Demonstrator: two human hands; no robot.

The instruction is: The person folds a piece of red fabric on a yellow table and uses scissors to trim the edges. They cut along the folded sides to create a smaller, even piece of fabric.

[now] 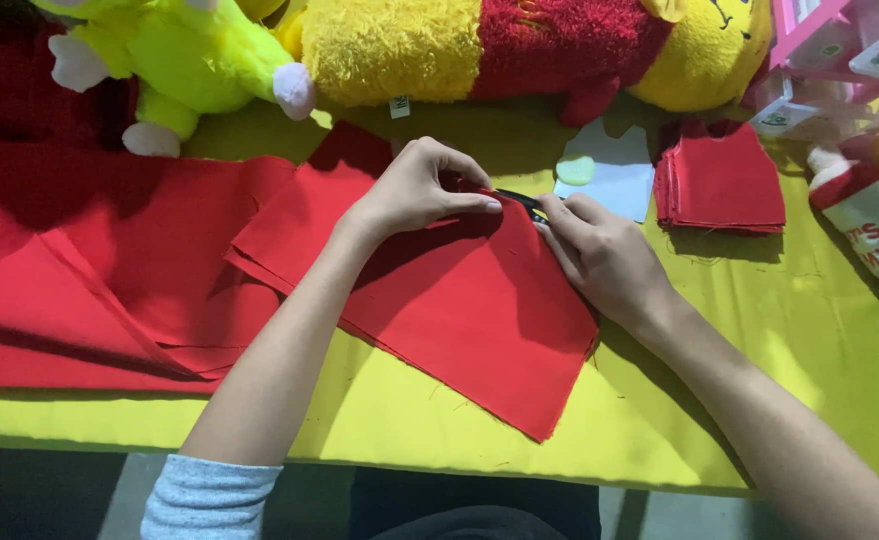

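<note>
At the centre of the frame a stack of red fabric squares (460, 300) lies flat on the yellow-covered worktop (760, 330), one corner pointing toward the lower edge. The left hand (420, 190) presses on the stack's upper edge, its grip closed with fingertips bearing down on the cloth. The right hand (600, 255) rests on the right edge, fingers curled about a dark, slim tool (522, 202); what kind I cannot tell. The cloth looks light, limp and prone to sliding layer over layer, so it is best held flat near an edge. Another cut red pile (720, 185) sits upper right, loose red cloth (110, 280) left.
</note>
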